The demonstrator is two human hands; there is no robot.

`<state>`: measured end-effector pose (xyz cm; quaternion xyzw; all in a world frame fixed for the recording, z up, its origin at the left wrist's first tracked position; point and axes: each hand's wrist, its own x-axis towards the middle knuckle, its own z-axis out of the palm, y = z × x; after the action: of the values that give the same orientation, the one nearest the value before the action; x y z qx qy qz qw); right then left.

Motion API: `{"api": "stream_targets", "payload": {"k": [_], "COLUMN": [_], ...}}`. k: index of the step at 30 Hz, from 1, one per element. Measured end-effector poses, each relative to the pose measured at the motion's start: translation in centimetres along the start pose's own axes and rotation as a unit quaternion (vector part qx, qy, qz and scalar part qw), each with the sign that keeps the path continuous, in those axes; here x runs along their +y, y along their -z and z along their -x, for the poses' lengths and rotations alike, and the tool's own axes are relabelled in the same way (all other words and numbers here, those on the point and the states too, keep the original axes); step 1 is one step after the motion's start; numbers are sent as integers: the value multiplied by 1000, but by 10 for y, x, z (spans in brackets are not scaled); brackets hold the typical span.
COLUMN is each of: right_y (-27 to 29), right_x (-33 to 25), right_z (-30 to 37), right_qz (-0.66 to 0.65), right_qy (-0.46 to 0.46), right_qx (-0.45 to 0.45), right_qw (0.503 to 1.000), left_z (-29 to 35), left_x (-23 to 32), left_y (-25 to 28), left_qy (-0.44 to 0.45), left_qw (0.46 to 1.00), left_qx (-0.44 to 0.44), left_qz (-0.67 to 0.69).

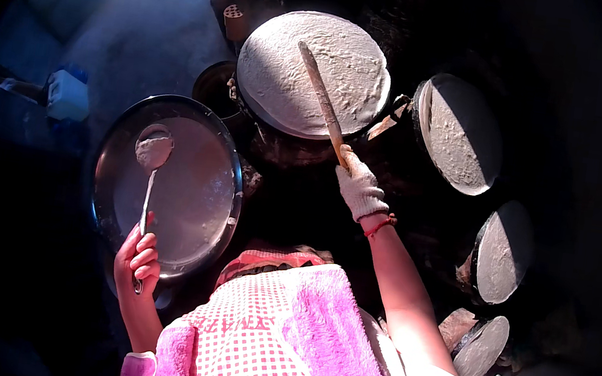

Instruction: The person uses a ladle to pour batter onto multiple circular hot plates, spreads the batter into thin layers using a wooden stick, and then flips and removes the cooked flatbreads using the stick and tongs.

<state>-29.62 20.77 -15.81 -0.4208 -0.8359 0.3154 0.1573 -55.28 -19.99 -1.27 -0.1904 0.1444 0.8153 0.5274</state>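
My bare left hand [139, 261] is closed around the thin handle of a metal ladle [154, 150], whose bowl carries pale batter. The ladle is over a wide metal basin [115, 162] holding pale, smooth batter [195, 173]. My right hand [360, 189], in a white knitted glove, grips the lower end of a flat wooden stick [320, 92]. The stick reaches across a large round griddle whose top is covered by a pale layer of spread batter [276, 61]. Whether the stick's far end touches that layer, I cannot tell.
Smaller round griddles [458, 137], [503, 255], [480, 350] with pale tops curve down the right side, partly in shadow. A dark pot [212, 87] stands between the basin and the large griddle. Perforated bricks [234, 21] are stacked behind. A white container [68, 95] is far left.
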Motion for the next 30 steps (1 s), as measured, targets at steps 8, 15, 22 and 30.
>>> {"api": "stream_targets", "payload": {"k": [8,15,22,30], "right_y": [27,95,73,86], "right_x": [-2,28,85,79], "right_z": [82,-24,-168,-179], "right_qz": [-141,-265,-135,18], "right_qy": [68,-308,-230,-160], "right_qx": [-62,8,9,-106], "right_qw": [986,914,964,981], "left_z": [38,37,10,46], "left_x": [-5,-52,-89,-77], "left_y": [-5,-19,-52,-17], "left_qy": [-46,-194,-5,-50], "left_qw": [994,925,980,986], "left_qx": [-80,21,8,95], "left_qz": [66,-327,197,130]}}
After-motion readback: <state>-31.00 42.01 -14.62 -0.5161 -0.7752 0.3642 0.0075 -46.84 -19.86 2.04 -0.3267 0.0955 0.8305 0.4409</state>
